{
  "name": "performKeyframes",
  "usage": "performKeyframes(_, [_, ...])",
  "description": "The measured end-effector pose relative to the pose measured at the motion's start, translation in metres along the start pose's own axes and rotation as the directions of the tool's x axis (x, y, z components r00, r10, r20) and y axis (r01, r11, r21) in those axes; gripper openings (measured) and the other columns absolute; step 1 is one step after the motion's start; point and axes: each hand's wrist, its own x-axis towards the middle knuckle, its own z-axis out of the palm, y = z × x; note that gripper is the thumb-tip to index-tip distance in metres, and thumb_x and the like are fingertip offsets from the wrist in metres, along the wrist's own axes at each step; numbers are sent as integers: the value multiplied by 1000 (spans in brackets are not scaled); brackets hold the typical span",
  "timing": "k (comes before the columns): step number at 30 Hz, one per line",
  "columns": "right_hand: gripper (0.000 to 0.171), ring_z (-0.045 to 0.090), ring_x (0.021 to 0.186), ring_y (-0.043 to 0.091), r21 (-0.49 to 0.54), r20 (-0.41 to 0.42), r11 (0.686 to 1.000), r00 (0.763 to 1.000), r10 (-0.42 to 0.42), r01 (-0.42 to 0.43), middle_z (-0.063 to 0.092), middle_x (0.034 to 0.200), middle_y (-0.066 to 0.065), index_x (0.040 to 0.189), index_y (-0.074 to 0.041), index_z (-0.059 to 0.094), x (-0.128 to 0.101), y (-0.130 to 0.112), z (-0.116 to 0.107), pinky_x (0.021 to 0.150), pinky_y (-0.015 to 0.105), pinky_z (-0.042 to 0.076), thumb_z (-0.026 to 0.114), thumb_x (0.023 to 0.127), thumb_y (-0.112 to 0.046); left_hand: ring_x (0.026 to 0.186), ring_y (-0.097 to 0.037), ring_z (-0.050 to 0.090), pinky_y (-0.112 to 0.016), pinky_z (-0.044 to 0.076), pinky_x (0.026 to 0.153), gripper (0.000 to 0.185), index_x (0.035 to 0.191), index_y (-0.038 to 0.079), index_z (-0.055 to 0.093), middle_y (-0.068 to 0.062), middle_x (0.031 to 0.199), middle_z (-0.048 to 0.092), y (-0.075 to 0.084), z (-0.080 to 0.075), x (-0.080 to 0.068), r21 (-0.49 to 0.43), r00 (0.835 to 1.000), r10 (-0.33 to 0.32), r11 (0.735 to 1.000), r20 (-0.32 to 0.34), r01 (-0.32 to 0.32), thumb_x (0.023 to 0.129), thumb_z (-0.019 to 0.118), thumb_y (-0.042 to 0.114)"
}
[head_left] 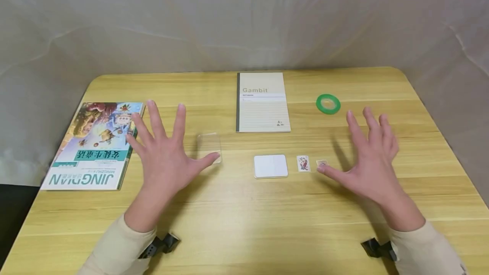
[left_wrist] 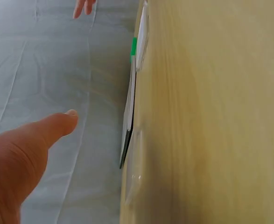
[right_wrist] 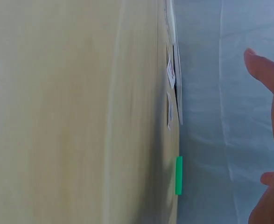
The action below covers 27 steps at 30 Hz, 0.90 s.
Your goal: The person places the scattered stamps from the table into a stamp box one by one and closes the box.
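Observation:
Both hands hover over the wooden table with fingers spread and hold nothing. My left hand (head_left: 166, 156) is between the picture book (head_left: 97, 139) and a clear plastic case (head_left: 208, 141), its thumb overlapping the case in the head view. My right hand (head_left: 372, 160) is at the right, its thumb tip overlapping a small picture sticker (head_left: 322, 163). Left of that lies a small card with a joker-like figure (head_left: 303, 163). A white rounded rectangular box (head_left: 270, 166) lies between the hands. In the right wrist view the thumb (right_wrist: 265, 70) stands apart from the table.
A cream notebook marked Gambit (head_left: 263, 109) lies at the back centre. To its right is a green ring-shaped roll of tape (head_left: 328, 104). The table (head_left: 237, 232) ends at a grey cloth backdrop (head_left: 244, 20). A black wrist device (head_left: 164, 245) sits by the left sleeve.

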Motion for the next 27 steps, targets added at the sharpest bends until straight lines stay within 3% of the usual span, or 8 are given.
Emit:
performKeyframes(2, [126, 5, 144, 42, 59, -30, 998, 1000, -5, 7, 17, 161, 15, 159, -18, 29, 0, -1, 2, 103, 66, 1, 91, 53, -47, 143, -47, -20, -78, -3, 101, 133, 162, 33, 5, -15, 163, -20, 2, 2, -1, -55, 999, 19, 998, -37, -21, 60, 76, 78])
performKeyframes(5, [123, 24, 135, 39, 150, -50, 988, 998, 26, -18, 35, 151, 16, 158, -20, 33, -1, -3, 3, 99, 58, 17, 95, 53, -33, 144, -51, 5, -76, 14, 102, 127, 161, 25, 18, -24, 163, 3, 6, 7, -2, -127, 988, 75, 988, -137, -93, 61, 78, 74])
performKeyframes(8, [121, 41, 118, 32, 208, -55, 977, 997, 50, -37, 50, 133, 16, 156, -19, 36, -3, -6, 4, 91, 41, 30, 97, 52, -20, 132, -51, 31, -67, 28, 99, 121, 159, 18, 27, -30, 152, 28, 12, 13, -2, -194, 967, 127, 966, -223, -171, 63, 81, 67])
performKeyframes(12, [112, 49, 88, 19, 258, -43, 963, 995, 91, -77, 58, 103, 9, 153, -19, 42, -4, -10, 7, 71, 26, 36, 98, 56, -12, 109, -44, 46, -54, 38, 89, 118, 156, 11, 31, -29, 128, 47, 24, 19, -4, -310, 956, 152, 923, -252, -228, 63, 87, 56])
performKeyframes(15, [102, 42, 70, 16, 289, -8, 949, 990, 138, -130, 52, 84, 5, 151, -21, 45, -6, -13, 10, 59, 25, 33, 96, 62, -11, 98, -36, 47, -45, 41, 79, 118, 157, 11, 29, -22, 115, 49, 34, 22, -9, -413, 972, 136, 887, -190, -205, 63, 90, 50])
performKeyframes(18, [94, 36, 61, 14, 308, 32, 936, 985, 169, -171, 44, 71, 4, 148, -22, 48, -7, -15, 12, 55, 26, 30, 94, 67, -12, 92, -30, 47, -38, 43, 73, 117, 158, 11, 27, -17, 108, 48, 43, 24, -14, -504, 989, 117, 851, -87, -145, 66, 92, 44])
performKeyframes(22, [84, 29, 55, 11, 327, 78, 922, 978, 195, -210, 34, 62, 1, 144, -20, 53, -9, -18, 16, 55, 28, 29, 93, 70, -12, 87, -27, 50, -36, 45, 67, 115, 158, 11, 26, -13, 102, 50, 53, 27, -20, -579, 994, 102, 814, 49, -55, 68, 92, 40])
performKeyframes(27, [74, 25, 52, 10, 351, 139, 904, 968, 209, -245, 27, 60, -2, 136, -15, 59, -11, -21, 21, 55, 27, 30, 93, 70, -13, 95, -27, 60, -40, 52, 80, 114, 157, 9, 29, -14, 131, 57, 62, 32, -24, -618, 983, 107, 786, 151, 10, 68, 92, 40])
